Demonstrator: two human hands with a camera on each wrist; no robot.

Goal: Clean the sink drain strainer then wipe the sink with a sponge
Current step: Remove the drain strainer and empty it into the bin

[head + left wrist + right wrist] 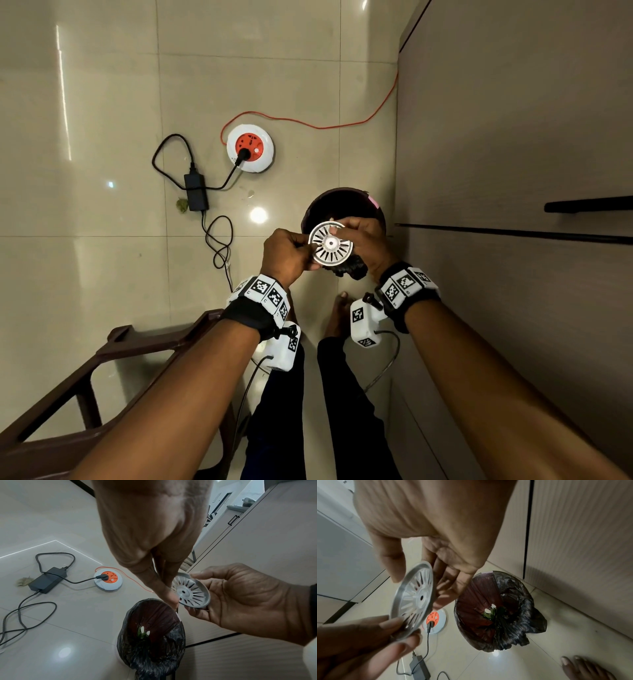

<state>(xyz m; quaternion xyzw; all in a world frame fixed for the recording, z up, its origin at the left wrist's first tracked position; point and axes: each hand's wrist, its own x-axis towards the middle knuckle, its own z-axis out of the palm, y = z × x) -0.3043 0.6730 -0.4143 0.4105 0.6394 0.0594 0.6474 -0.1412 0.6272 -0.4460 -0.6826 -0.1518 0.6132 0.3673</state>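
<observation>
- The left hand and right hand are both pinching the rim of the sink drain strainer, left and right.
- The strainer is hovering face-up above the bag-lined waste bin, directly beneath both hands.

Round silver metal drain strainer with radial slots, tilted, held above black-bag-lined bin.

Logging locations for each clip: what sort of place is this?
Probably a home kitchen floor area: glossy floor tiles, cabinet fronts with a bar handle, and a bag-lined bin below the drain strainer that both hands hold.
</observation>
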